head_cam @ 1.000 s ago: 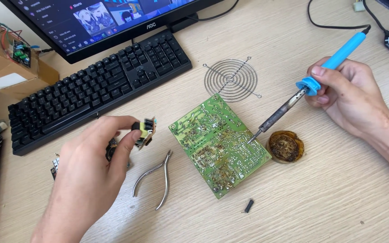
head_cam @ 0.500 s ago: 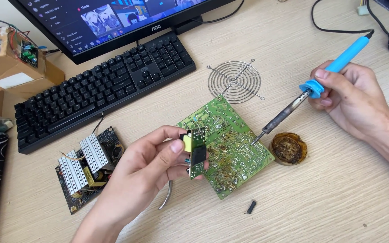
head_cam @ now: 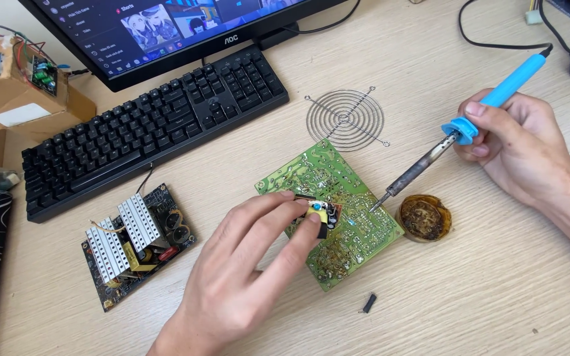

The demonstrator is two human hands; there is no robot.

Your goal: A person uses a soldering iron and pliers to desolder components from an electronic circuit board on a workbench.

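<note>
Head view: left hand (head_cam: pixel 245 277) grip pinches small component (head_cam: pixel 318 214) over green board (head_cam: pixel 357 224)

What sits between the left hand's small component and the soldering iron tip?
Head view: only the green circuit board, solder side up, spans that stretch. The left hand holds the small yellow-and-black component over it; the right hand's soldering iron tip touches its right edge.

Circuit board (head_cam: pixel 351 224) lies before the keyboard (head_cam: pixel 153 132) (fan grille (head_cam: pixel 346 120) behind it).
</note>
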